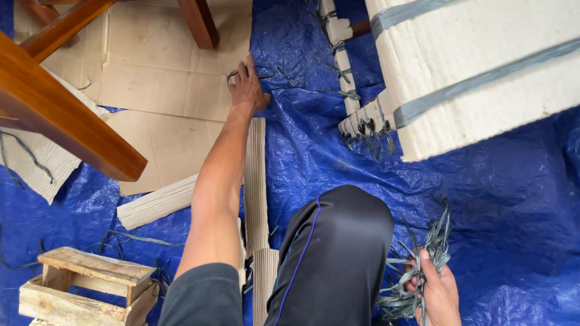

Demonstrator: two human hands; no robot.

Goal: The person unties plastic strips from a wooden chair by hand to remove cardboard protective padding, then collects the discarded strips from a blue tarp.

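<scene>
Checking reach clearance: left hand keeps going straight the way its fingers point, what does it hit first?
The left hand points away from the person, fingers on grey straps at the flat cardboard's edge. Straight on lies more cardboard, then probably the wooden furniture leg; depth is hard to judge.

blue tarp (495, 211), grey strips (423, 253), perhaps plastic

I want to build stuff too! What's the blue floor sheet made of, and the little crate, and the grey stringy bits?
Blue sheet: likely woven plastic tarp, shiny and crinkled. Little crate: rough, unpainted wood, with visible grain. Grey strips in the right hand: probably flat plastic strapping or twine, thin and frayed.
</scene>
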